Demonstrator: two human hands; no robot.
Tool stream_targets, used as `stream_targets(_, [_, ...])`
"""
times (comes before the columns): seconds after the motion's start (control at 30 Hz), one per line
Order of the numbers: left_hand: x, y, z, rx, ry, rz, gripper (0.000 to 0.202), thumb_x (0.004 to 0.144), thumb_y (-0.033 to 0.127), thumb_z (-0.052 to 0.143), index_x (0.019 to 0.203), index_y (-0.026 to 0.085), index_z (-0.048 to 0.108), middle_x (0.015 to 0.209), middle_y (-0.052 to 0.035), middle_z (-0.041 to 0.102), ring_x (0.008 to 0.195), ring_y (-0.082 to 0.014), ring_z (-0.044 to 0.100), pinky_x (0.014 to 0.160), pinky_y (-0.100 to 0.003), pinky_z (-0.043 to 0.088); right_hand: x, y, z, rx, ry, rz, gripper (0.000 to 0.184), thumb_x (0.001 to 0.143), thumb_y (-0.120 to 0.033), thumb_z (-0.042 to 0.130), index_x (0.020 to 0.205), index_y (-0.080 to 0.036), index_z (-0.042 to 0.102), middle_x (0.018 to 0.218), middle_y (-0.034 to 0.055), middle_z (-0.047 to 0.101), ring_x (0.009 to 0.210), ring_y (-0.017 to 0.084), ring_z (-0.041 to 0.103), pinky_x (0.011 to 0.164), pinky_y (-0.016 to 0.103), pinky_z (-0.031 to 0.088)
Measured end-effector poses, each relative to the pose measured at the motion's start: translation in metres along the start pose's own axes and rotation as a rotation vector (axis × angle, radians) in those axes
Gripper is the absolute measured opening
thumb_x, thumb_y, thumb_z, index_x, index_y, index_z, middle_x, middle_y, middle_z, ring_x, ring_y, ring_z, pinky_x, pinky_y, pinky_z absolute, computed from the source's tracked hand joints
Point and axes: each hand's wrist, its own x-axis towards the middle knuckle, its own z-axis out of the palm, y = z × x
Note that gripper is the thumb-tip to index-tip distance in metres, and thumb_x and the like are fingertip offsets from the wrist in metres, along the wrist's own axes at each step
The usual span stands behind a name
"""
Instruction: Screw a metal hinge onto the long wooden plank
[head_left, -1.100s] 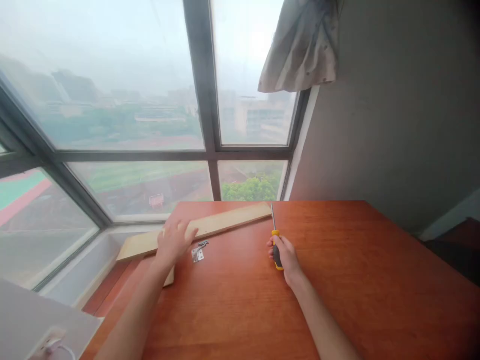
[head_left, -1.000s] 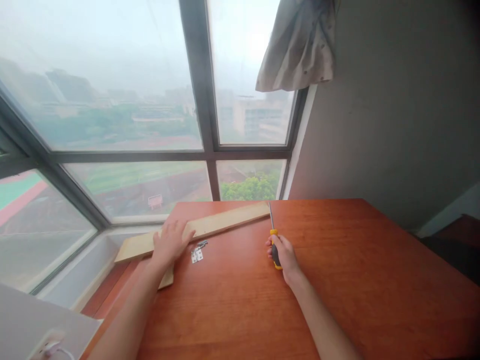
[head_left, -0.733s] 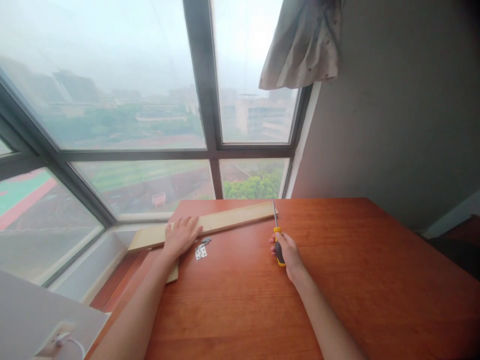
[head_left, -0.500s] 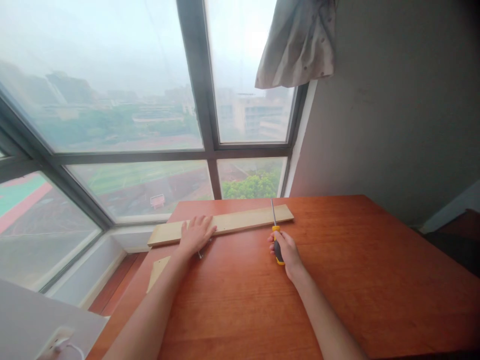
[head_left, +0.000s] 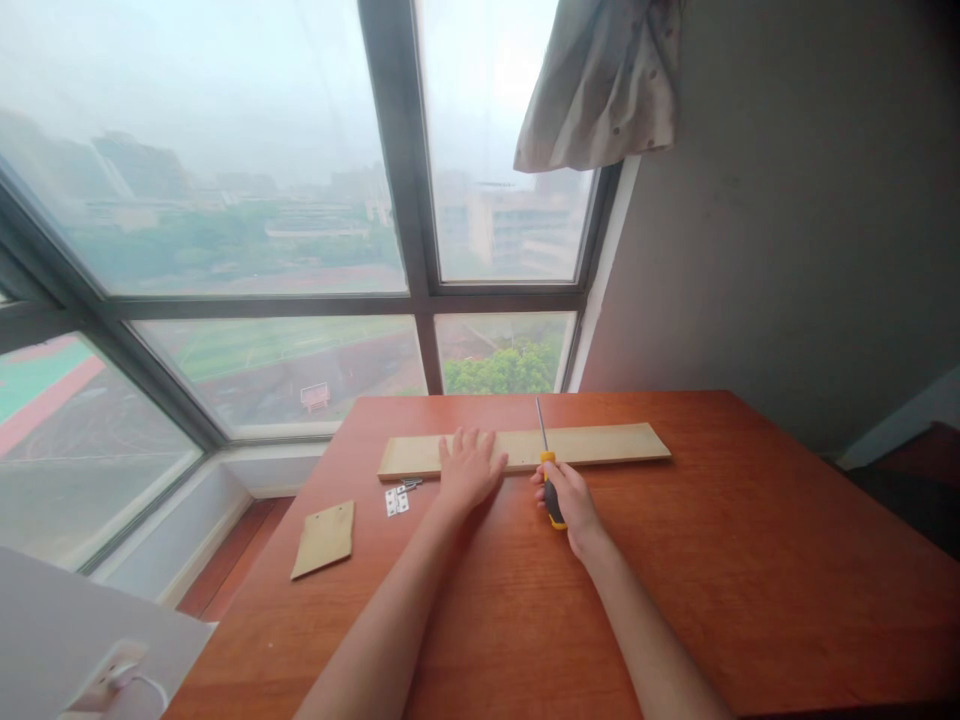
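A long, pale wooden board (head_left: 592, 445) lies across the far part of the table. My left hand (head_left: 466, 468) rests flat on it, fingers spread, left of the board's middle. In my right hand (head_left: 568, 500) is a screwdriver (head_left: 552, 492) with a yellow and black handle, its metal shaft pointing up and away from me, in front of the board. A silver hinge (head_left: 397, 502) lies left of my left hand, with a few screws (head_left: 412, 484) beside it. Nearer to me on the left sits a small, roughly square wooden piece (head_left: 324, 540) with small holes near its far edge.
The reddish-brown wooden table (head_left: 750, 560) reaches toward a large window (head_left: 255, 240) and a grey wall (head_left: 787, 220). A curtain (head_left: 600, 90) hangs at upper right. At lower left, a plug sits in a wall socket (head_left: 116, 675).
My left hand has slid the board to the right, and it now lies straighter. The hinge, screws and small wooden piece have come into fuller view. My right hand has barely moved.
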Motion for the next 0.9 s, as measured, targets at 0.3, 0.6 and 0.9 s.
stream_targets(0.3, [-0.002, 0.006, -0.007, -0.033, 0.005, 0.009, 0.055, 0.097, 0.055, 0.037, 0.142, 0.028, 0.050, 0.148, -0.0117, 0.048, 0.142, -0.0365, 0.032, 0.116, -0.061, 0.017, 0.000, 0.000, 0.000, -0.017, -0.022, -0.003, 0.044, 0.069, -0.060, 0.072, 0.077, -0.018, 0.060, 0.072, 0.0011, 0.067, 0.049, 0.009, 0.055, 0.043, 0.021, 0.045])
stream_targets(0.6, [-0.012, 0.012, -0.017, -0.049, -0.019, 0.008, 0.045, 0.096, 0.045, 0.041, 0.136, 0.028, 0.053, 0.142, -0.0111, 0.054, 0.139, -0.0345, 0.035, 0.115, -0.061, 0.020, -0.001, -0.002, 0.000, -0.056, -0.002, -0.038, 0.042, 0.072, -0.059, 0.068, 0.075, -0.018, 0.059, 0.070, 0.0013, 0.068, 0.047, 0.009, 0.055, 0.043, 0.021, 0.045])
stream_targets(0.9, [-0.034, 0.022, -0.016, -0.055, -0.006, -0.007, 0.048, 0.096, 0.045, 0.042, 0.138, 0.027, 0.052, 0.144, -0.0128, 0.052, 0.141, -0.0380, 0.034, 0.114, -0.065, 0.018, -0.006, -0.006, 0.000, -0.100, 0.019, -0.119, 0.043, 0.077, -0.061, 0.065, 0.073, -0.019, 0.059, 0.057, -0.0004, 0.062, 0.044, 0.010, 0.054, 0.043, 0.022, 0.045])
